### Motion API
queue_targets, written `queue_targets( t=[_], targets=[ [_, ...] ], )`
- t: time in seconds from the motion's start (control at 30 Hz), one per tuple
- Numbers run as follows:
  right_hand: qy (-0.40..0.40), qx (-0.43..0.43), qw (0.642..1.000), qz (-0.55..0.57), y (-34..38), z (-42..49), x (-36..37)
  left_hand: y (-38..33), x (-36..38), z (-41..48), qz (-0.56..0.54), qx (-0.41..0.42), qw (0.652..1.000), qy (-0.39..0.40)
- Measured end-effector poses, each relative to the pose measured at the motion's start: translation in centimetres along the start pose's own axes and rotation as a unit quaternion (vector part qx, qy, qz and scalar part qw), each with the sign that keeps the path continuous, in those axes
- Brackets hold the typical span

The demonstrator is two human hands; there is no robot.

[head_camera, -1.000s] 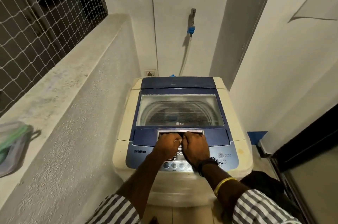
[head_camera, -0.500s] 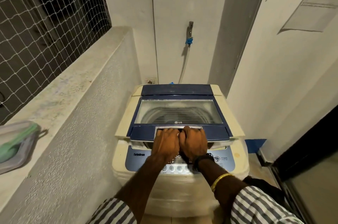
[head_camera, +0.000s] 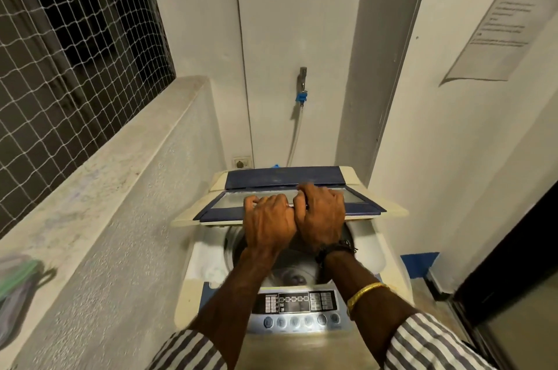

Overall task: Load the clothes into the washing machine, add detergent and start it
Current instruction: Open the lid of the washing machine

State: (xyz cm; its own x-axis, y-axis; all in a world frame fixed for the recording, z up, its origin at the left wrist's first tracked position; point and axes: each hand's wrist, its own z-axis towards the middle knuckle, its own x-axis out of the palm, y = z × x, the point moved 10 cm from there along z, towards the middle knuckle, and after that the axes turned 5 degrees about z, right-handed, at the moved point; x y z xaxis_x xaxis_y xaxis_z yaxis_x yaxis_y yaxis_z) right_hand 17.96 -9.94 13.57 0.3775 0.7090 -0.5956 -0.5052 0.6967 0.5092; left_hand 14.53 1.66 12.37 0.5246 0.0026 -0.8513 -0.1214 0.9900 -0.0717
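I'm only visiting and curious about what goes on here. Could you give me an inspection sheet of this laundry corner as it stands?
Surface: cream washing machine, control panel at its near edge.
Job's things: lid partly raised; drum shows beneath; no clothes or detergent seen.
Clutter: blurred container with some green, on the ledge.
Hands: left hand and right hand side by side, both gripping the lid's front edge.
Cables: hose hanging from the tap; socket on the wall behind the machine.
Surroundings: netting at left; paper notice on the right wall; dark-framed door at right.
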Motion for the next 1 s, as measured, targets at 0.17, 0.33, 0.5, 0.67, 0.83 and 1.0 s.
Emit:
queue_targets(
  t=[0.17,0.33,0.5,0.67,0.83,1.0],
  targets=[
    [-0.083,-0.038,0.996,-0.018,1.6,3.8,-1.4,0.1,-2.2,3.9,0.011,0.024,0.998,-0.050],
    [-0.157,0.005,0.987,-0.016,1.6,7.4,-1.9,0.4,-3.5,7.2,-0.047,0.090,0.990,-0.099],
    [-0.205,0.028,0.978,0.006,1.4,7.7,-1.4,0.5,-4.9,8.8,-0.054,0.185,0.968,-0.159],
    [-0.226,0.093,0.967,0.077,-1.0,6.1,-0.8,0.4,-5.7,10.4,-0.051,0.218,0.955,-0.196],
    [-0.218,0.102,0.968,0.067,-1.8,6.6,-0.7,0.7,-5.4,11.5,-0.042,0.191,0.952,-0.235],
    [-0.208,0.093,0.965,0.130,-2.0,8.8,-0.8,3.4,-4.6,11.8,-0.126,0.002,0.961,-0.244]
  ],
)
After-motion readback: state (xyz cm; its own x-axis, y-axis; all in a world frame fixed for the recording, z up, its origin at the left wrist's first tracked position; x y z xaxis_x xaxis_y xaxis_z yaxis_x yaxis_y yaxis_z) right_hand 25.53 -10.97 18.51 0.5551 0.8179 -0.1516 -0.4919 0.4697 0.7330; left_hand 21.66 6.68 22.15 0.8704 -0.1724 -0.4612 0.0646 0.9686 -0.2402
